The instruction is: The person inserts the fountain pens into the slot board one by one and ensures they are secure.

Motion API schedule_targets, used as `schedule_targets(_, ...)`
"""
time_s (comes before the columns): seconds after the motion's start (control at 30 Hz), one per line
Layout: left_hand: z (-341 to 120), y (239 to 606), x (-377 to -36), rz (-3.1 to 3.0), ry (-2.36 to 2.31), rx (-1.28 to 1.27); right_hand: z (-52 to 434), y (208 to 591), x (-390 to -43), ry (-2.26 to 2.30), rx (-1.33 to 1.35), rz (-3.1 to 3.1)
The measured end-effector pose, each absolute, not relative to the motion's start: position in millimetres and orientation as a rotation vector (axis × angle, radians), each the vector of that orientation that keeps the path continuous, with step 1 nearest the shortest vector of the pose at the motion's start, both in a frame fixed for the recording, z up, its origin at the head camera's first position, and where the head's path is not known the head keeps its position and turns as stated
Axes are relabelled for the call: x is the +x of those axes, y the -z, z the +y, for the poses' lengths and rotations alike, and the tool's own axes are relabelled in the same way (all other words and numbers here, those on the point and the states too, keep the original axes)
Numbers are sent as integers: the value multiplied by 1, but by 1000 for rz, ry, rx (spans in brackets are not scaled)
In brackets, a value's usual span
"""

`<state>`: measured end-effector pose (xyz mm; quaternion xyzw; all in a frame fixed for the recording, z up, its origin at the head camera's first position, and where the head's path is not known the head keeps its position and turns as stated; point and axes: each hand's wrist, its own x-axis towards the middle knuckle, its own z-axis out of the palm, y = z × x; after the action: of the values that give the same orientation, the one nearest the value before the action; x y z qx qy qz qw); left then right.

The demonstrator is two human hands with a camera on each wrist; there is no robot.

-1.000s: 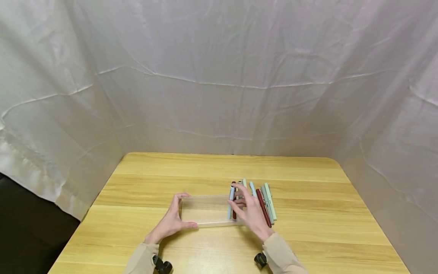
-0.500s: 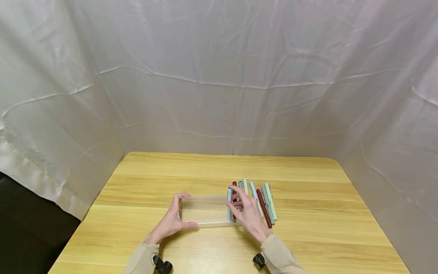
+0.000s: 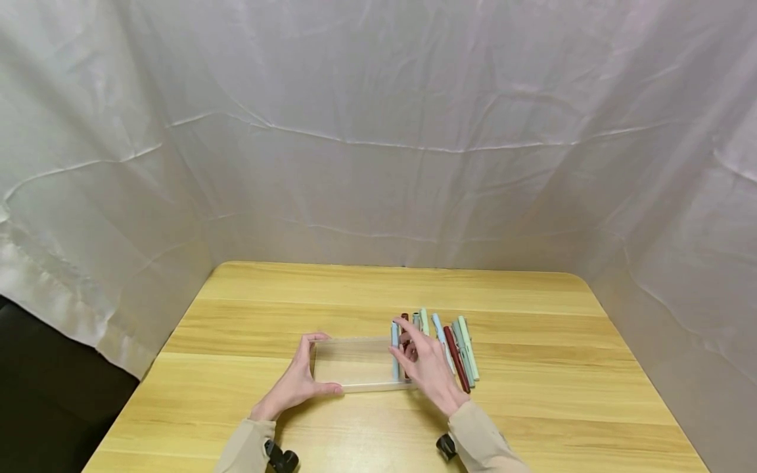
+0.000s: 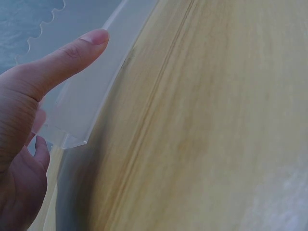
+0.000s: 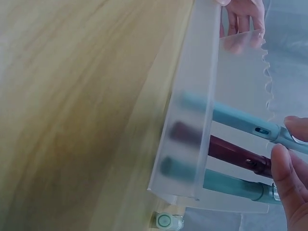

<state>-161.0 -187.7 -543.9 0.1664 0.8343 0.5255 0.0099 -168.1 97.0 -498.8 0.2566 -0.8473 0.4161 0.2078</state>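
Note:
A frosted clear pen rack (image 3: 355,364) with a scalloped far edge lies across the middle of the table. My left hand (image 3: 298,378) grips its left end, thumb (image 4: 79,50) along the near wall and fingers at the far side. At the right end, my right hand (image 3: 430,368) pinches a light blue pen (image 5: 245,120) between thumb and fingers; its lower end is inside the rack, behind the frosted wall. Beside it in the rack lie a dark red pen (image 5: 236,153) and a grey-green pen (image 5: 231,185), partly hidden by my right hand in the head view.
Right of the rack, several pens lie roughly side by side on the wooden table (image 3: 544,355), among them a light blue pen (image 3: 439,328), a dark red pen (image 3: 457,360) and a pale green pen (image 3: 468,348). Pale curtains (image 3: 402,164) stand around the table's back and sides.
My right hand has shifted slightly left with the light blue pen, which now stands apart from the dark red pen and straighter along the rack. The left hand and rack have stayed still.

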Motion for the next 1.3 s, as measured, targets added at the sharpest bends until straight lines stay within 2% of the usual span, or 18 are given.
schedule_targets(0.4, -188, 544, -161, 2596, -1643, 531, 97, 493, -175, -1021, 681, -2417)
schedule_targets(1.3, -189, 546, -162, 2650, -1623, 587, 97, 489, -179, -1009, 621, -2604)
